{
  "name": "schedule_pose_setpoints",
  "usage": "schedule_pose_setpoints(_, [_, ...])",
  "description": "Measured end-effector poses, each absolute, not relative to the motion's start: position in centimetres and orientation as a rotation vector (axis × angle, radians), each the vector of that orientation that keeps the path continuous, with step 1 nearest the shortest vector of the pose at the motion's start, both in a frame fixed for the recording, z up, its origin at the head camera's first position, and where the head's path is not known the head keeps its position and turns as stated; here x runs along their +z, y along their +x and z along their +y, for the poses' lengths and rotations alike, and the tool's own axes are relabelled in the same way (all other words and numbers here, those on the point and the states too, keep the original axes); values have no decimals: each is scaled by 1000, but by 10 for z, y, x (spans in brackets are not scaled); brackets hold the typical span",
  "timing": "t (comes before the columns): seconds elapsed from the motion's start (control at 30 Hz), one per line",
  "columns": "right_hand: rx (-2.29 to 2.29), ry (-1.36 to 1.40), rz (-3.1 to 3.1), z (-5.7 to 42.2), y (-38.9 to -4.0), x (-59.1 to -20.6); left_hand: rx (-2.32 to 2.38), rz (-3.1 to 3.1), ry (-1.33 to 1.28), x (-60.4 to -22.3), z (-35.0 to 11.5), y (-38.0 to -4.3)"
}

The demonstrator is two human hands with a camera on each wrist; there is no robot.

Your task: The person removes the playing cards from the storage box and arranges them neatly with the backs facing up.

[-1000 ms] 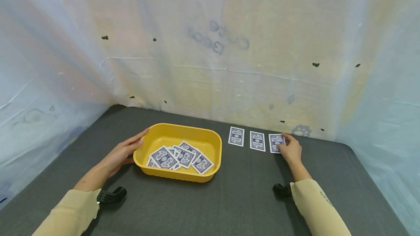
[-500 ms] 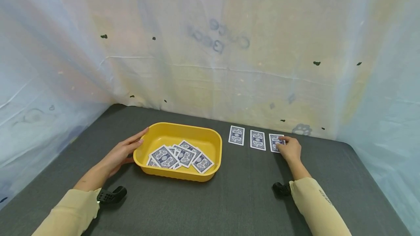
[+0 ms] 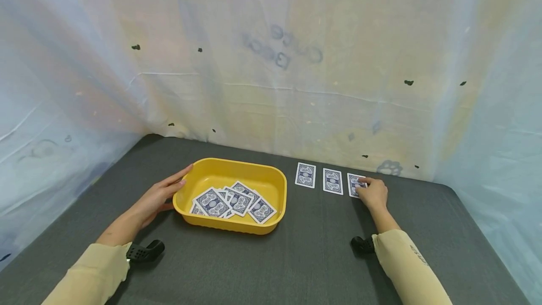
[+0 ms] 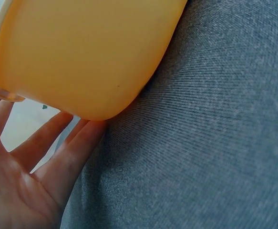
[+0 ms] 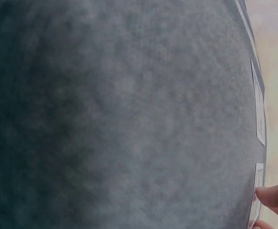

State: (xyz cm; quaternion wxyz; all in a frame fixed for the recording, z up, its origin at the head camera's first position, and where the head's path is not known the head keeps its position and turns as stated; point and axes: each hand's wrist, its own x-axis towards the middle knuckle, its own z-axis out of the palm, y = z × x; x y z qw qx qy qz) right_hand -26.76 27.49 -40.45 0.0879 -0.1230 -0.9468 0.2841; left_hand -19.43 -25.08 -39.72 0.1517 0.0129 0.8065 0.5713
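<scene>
A yellow plastic tray (image 3: 237, 167) stands left of centre on the table, with several blue-and-white patterned playing cards (image 3: 212, 203) lying face down in it. My left hand (image 3: 153, 201) rests against its left end; in the left wrist view the fingers (image 4: 65, 164) extend along the tray's outer wall (image 4: 86, 57). To the right, three playing cards lie face down in a row. On the rightmost card (image 3: 352, 185) my right hand (image 3: 374, 195) rests its fingertips, hiding part of its right side. In the right wrist view, a fingertip (image 5: 268, 194) touches that card's face.
The left card (image 3: 305, 175) and the middle card (image 3: 332, 181) of the row lie flat, apart from each other. A dark grey cloth (image 3: 296, 258) covers the table. Pale patterned sheeting (image 3: 271, 84) hangs behind and at both sides.
My right hand has shifted slightly left, its upper fingertip going from the rightmost card's far right corner onto its face. My left hand and the tray show no clear movement.
</scene>
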Motion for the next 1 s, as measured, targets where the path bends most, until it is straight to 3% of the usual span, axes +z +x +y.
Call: schedule_pose_setpoints(1.0, [1105, -276, -2599, 236, -261, -389, 1641, 2305, 49, -396, -251, -194])
